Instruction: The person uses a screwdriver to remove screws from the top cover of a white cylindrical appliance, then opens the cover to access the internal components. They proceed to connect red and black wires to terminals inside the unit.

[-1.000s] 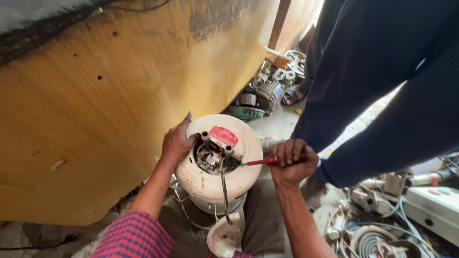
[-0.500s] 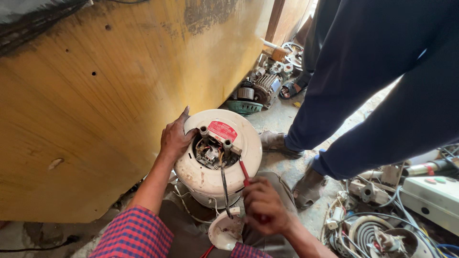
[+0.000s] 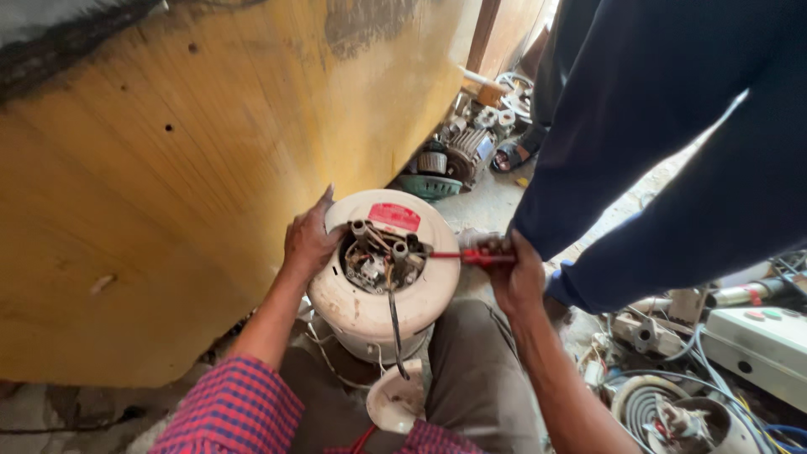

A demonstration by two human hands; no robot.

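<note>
We brace the white round motor housing [image 3: 382, 290] between our knees, our left hand [image 3: 308, 244] pressed against its rim at nine o'clock, fingers spread wide and holding nothing. Our right hand [image 3: 514, 273], at three o'clock, has its grip closed on a red-handled screwdriver [image 3: 471, 256], whose tip reaches into the open terminal cavity [image 3: 378, 256]. A yellow wooden panel [image 3: 168, 168] stands just behind, and another person's dark blue trousers [image 3: 672, 143] are at two o'clock.

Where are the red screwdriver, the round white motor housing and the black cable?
red screwdriver [image 3: 481, 256], head view, on its handle.
white motor housing [image 3: 353, 313], head view, on its side wall.
black cable [image 3: 393, 329], head view, mid-length.
</note>
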